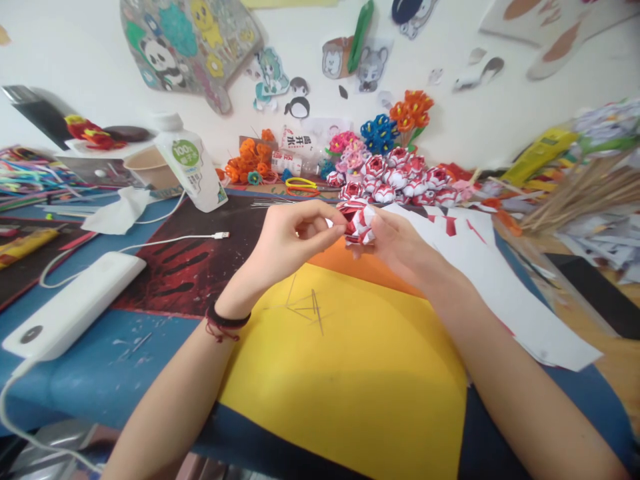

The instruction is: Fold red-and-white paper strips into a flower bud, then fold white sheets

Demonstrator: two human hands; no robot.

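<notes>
1. Head view: right hand (407, 248) cups a red-and-white paper flower (361, 223), thumb on one side, fingers partly seen underneath.
2. Left hand (285, 233): thumb and forefinger nearly together at the flower's left side; whether a petal is pinched between them, can't tell.
3. Flower is up in the air, beyond the middle of the surface, a blue-covered table (100, 387).
4. Handling, my judgement: petals look easy to crush, so right grip light and steady, left fingertips working one petal at a time, no tugging.
5. Pose: left forearm comes in over the near edge, left of centre, back of hand showing; right forearm slants in from the near right corner. Hands meet at the flower.
6. Below: yellow sheet (350, 373) with thin wire-like pieces (315, 310); orange sheet (345, 259) at its far side.
7. Right side: white paper sheets (505, 300), red scraps on top.
8. Left side: dark mat (170, 280); white power bank (75, 307) toward the left edge.
9. Far edge: heap of similar paper flowers (400, 179), near centre; white bottle (190, 163), tilted in view, left of it.
</notes>
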